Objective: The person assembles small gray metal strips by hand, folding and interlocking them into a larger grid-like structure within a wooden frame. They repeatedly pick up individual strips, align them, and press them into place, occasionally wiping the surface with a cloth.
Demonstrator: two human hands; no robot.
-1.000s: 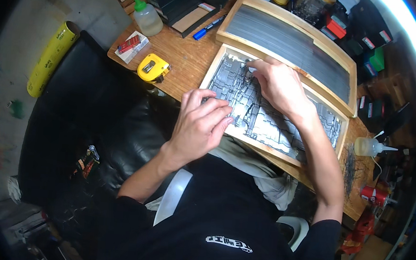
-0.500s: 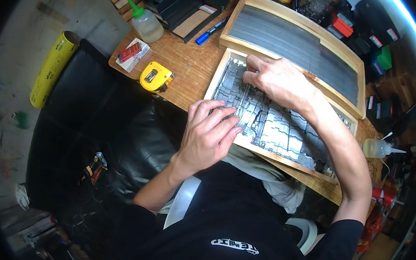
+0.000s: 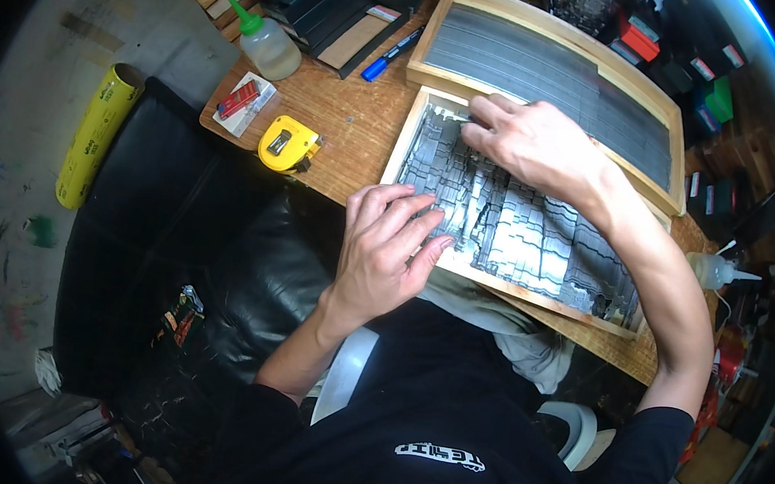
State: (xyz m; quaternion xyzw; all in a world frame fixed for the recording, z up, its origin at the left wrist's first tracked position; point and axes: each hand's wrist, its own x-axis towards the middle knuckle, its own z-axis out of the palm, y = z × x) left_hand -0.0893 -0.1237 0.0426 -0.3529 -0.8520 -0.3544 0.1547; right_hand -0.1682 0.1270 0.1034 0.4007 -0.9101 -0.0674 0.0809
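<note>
Your left hand (image 3: 382,251) is at the near-left corner of the shallow, rectangular, pale-wood tray (image 3: 404,141), its fingers loosely curved and a little apart, with nothing seen between them. Your right hand (image 3: 541,145) is over the tray's far-left corner area, thumb and fingers curled inward; you hide the fingertips from view, so I cannot tell whether they pinch anything.

The flat, silvery-grey, metallic-looking pieces (image 3: 533,244) lie inside the tray in uneven rows, from its left edge across to its right edge, with dark, crooked gaps between them. A 2nd pale-wood tray (image 3: 676,165), holding long dark-grey strips (image 3: 529,62), sits along the far edge of the first.

If you drag a fingertip or your right wrist across the rows, you could knock neighbouring pieces askew, since they look loosely packed. The glare on the middle rows could make you misjudge a raised edge. The tray also lies close to the near edge of the brown wooden table (image 3: 348,111); leaning hard on its near-left corner could shift or tip it and spill the pieces.
</note>
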